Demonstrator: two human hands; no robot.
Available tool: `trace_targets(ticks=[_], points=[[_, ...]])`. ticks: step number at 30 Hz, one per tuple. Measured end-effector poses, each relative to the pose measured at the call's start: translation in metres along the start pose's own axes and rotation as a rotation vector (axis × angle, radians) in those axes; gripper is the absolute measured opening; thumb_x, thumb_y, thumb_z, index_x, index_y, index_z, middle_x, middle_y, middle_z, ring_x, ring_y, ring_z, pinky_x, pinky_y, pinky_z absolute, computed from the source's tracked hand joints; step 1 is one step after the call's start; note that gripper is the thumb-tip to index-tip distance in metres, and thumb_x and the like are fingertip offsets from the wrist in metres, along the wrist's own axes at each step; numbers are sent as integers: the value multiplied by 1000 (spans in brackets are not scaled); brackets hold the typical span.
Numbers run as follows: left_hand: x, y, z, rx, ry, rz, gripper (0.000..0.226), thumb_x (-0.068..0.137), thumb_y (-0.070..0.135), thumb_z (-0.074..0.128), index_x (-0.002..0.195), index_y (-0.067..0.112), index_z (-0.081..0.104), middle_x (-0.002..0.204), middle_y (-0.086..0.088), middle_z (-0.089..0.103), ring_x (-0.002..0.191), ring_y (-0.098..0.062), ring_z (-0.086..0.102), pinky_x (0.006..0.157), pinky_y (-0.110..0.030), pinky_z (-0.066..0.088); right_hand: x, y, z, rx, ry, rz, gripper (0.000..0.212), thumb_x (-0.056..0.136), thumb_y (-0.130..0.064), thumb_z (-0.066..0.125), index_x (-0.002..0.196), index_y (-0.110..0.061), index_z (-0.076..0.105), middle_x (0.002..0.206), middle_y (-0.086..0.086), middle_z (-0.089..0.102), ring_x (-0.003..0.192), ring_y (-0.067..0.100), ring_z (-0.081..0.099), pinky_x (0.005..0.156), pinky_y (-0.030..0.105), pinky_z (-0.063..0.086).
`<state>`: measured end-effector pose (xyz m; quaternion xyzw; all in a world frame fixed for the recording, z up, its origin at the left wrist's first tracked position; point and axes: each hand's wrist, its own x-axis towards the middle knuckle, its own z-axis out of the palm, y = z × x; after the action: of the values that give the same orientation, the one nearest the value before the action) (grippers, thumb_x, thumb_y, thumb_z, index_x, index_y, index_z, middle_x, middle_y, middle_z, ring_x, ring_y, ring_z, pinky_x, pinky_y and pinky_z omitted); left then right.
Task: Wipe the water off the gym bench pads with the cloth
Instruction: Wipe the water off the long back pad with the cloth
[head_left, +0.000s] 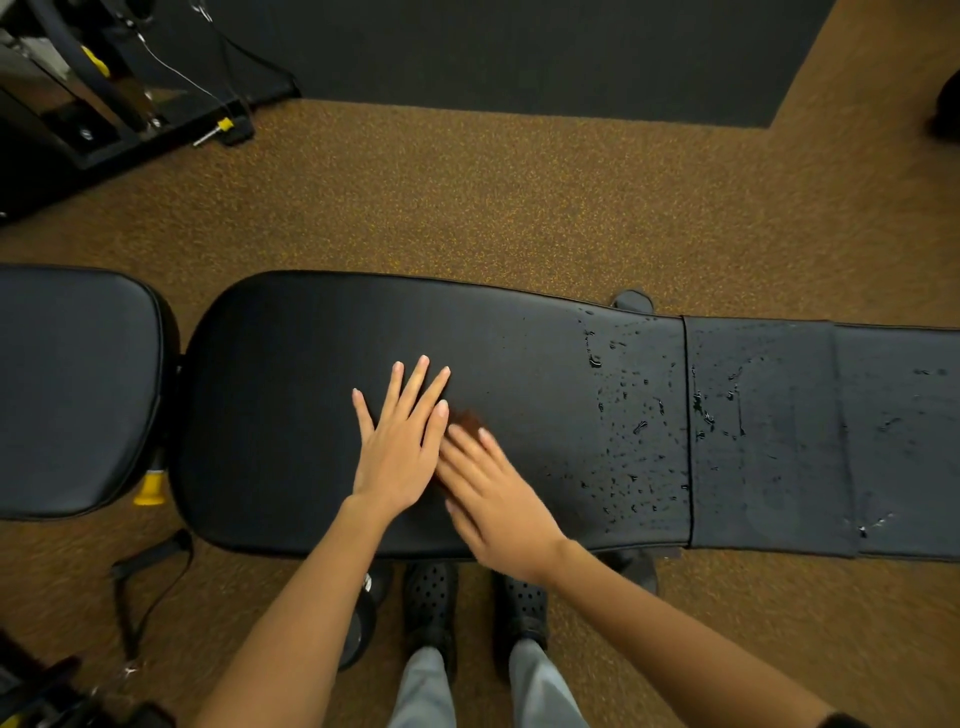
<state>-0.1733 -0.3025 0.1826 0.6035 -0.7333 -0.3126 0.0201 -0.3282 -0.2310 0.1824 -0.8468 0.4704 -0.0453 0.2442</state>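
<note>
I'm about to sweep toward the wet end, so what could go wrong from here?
1. The cloth is almost hidden under the right hand, so bare fingers may smear droplets rather than soak them up.
2. Water straddles the seam; a pass could push it into the gap.
3. Droplets near the pad's front edge may get swept onto the floor.

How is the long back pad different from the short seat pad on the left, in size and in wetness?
The long back pad is much longer than the short seat pad. Water drops lie on the back pad's right part; none show on the seat pad. Both hands rest on the back pad, none on the seat pad. Both pads are black and padded.
</note>
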Motion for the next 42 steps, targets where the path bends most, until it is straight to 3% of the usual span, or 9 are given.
trace_targets(ticks=[4,6,10,14,19,24,28,32,42], points=[[0,6,-2,-23,-17,-34,58,92,58,-4,147,41,4,157,15,-6,144,-8,-18,114,-54,-14,-28,19,-8,-64,-194,-249,65,95,-25,44,155,-15,21,162,4,17,151,19,-1,121,37,-9],[0,11,-3,-31,-34,-60,55,97,56,4,149,38,6,158,14,-7,143,-9,-19,113,-53,-15,-34,39,-18,-130,-194,-276,68,92,-26,45,155,-16,21,162,3,17,151,19,1,121,38,-8],[-3,24,4,-80,-1,-97,56,99,49,10,151,31,8,159,11,-7,144,-10,-18,115,-52,-13,-20,54,-26,-99,-5,-51,65,91,-23,37,154,-12,24,161,5,20,151,21,5,122,41,2],[-7,50,14,-112,72,49,59,96,45,4,151,23,5,159,8,-5,145,-8,-16,119,-46,-6,11,44,-24,-3,195,203,58,95,-17,40,151,-9,31,159,6,27,151,20,10,121,46,13],[-6,85,25,-221,75,104,57,98,41,4,150,19,0,160,3,-6,144,-6,-16,120,-40,-3,3,55,-44,255,239,197,52,101,-25,36,151,-11,32,159,1,28,151,13,9,123,43,2],[-8,102,43,-5,113,19,68,96,52,10,152,17,-2,159,-3,-11,145,-19,-20,118,-43,-8,-35,114,-74,18,412,360,46,103,-28,34,144,-10,45,152,5,41,148,20,22,121,53,7],[-3,103,51,28,84,-14,75,93,59,16,150,17,-9,159,-5,-12,145,-21,-19,117,-41,-9,-54,151,-84,-181,382,500,49,104,-32,29,147,-11,40,155,6,37,149,23,19,120,56,5],[2,109,52,-71,93,-5,68,100,40,33,151,15,-6,160,-4,-10,145,-19,-19,119,-40,-8,-62,166,-85,-231,326,495,53,104,-35,27,150,-12,35,157,6,32,149,23,18,119,56,9],[89,140,38,-58,117,83,54,103,26,27,152,12,8,160,-6,4,147,-21,-7,119,-41,-6,-71,176,-84,-251,365,464,57,104,-39,31,151,-8,32,158,9,29,149,25,17,120,53,12]])
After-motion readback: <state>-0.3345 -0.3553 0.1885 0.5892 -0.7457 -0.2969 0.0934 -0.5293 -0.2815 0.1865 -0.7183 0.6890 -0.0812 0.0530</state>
